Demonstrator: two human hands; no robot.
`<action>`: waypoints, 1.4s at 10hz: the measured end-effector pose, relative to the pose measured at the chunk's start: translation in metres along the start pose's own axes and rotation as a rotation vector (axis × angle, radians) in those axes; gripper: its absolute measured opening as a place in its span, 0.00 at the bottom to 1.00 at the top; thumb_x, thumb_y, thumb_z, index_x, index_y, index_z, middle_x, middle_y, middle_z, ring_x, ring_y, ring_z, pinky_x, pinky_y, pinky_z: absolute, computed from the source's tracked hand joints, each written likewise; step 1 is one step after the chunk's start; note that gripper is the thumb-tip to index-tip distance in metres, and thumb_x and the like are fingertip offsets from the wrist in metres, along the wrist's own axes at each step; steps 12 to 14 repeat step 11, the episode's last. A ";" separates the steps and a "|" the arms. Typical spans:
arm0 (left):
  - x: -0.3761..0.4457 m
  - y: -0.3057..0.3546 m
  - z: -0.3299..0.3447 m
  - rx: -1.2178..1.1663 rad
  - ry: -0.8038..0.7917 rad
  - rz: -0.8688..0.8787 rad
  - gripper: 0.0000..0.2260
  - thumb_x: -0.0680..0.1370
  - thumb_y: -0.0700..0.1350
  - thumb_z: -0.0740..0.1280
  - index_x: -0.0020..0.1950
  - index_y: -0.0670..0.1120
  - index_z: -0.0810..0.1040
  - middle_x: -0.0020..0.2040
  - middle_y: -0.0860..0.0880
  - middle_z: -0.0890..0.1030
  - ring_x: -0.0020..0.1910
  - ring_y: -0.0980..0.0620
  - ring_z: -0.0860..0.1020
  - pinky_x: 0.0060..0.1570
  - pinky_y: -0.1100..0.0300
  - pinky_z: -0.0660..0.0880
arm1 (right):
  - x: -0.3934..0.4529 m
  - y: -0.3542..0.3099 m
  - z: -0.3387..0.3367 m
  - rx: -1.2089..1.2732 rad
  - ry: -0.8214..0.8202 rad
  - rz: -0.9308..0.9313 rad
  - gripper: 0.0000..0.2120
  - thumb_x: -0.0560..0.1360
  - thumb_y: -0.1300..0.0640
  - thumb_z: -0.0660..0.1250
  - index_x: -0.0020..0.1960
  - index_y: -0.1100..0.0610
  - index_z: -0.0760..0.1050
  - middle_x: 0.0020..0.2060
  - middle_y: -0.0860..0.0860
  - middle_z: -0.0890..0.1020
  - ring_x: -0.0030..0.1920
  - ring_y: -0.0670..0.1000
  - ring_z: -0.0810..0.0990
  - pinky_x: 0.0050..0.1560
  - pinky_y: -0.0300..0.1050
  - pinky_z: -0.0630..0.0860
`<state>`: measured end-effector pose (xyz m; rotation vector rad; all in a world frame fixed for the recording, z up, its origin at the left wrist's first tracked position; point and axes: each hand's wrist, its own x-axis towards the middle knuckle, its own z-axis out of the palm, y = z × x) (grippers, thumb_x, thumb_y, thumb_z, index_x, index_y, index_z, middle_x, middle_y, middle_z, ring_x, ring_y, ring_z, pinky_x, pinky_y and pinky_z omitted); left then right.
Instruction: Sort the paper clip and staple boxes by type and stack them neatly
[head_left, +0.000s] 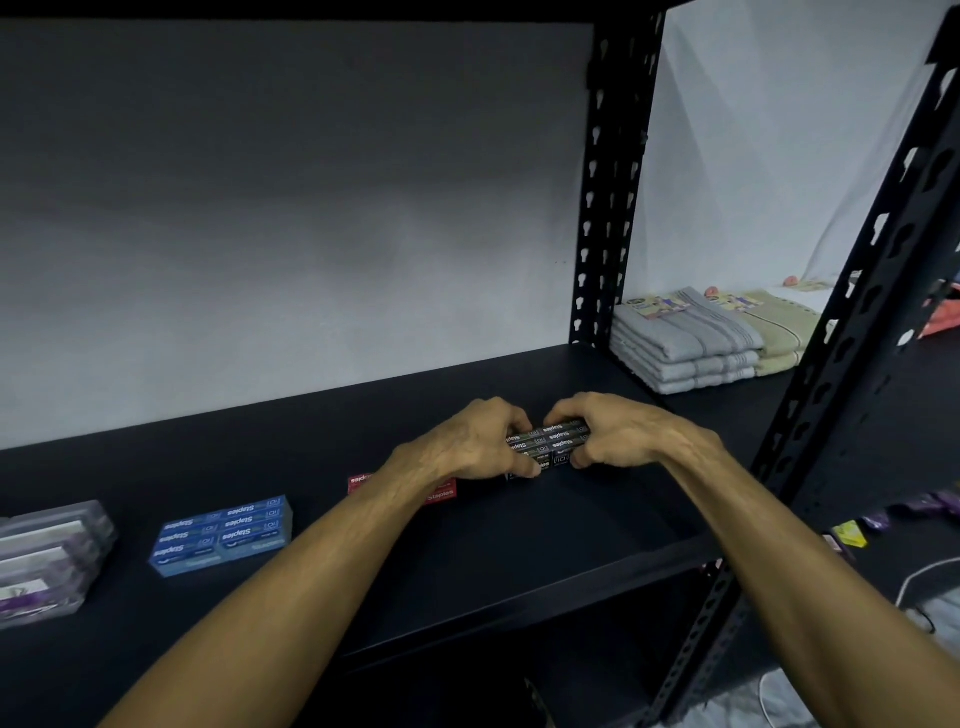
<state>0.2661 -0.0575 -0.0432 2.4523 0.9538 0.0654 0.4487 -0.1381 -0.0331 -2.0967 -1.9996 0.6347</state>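
Black shelf (519, 530): my left hand (467, 441) and right hand (623, 434) clasp the black staple boxes (551, 444) from both sides; blue staple boxes (223, 535) sit well left.

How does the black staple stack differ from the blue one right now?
The black staple boxes are gripped at both ends by the left hand and right hand; the blue staple boxes sit untouched. The black ones are mid-shelf, the blue ones further left. Both are stacked and marked Staples.
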 end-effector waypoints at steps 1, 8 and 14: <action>0.001 -0.001 0.001 0.008 0.017 0.004 0.20 0.71 0.54 0.75 0.61 0.51 0.79 0.51 0.53 0.81 0.46 0.56 0.79 0.43 0.62 0.73 | 0.002 0.001 0.001 0.001 0.007 -0.010 0.21 0.70 0.60 0.73 0.59 0.45 0.76 0.48 0.48 0.78 0.46 0.49 0.78 0.49 0.49 0.77; -0.002 -0.001 -0.002 0.057 0.007 -0.016 0.22 0.71 0.55 0.75 0.62 0.51 0.78 0.50 0.54 0.81 0.45 0.58 0.78 0.43 0.62 0.73 | 0.004 0.001 0.006 0.057 0.021 -0.023 0.23 0.71 0.61 0.73 0.62 0.45 0.75 0.48 0.47 0.77 0.42 0.47 0.77 0.40 0.40 0.74; -0.106 0.037 -0.016 0.080 0.535 0.184 0.26 0.76 0.62 0.66 0.70 0.51 0.72 0.53 0.55 0.77 0.46 0.60 0.74 0.48 0.65 0.72 | -0.088 -0.032 0.030 0.183 0.547 -0.194 0.28 0.74 0.51 0.72 0.71 0.45 0.68 0.51 0.36 0.71 0.42 0.43 0.75 0.45 0.31 0.69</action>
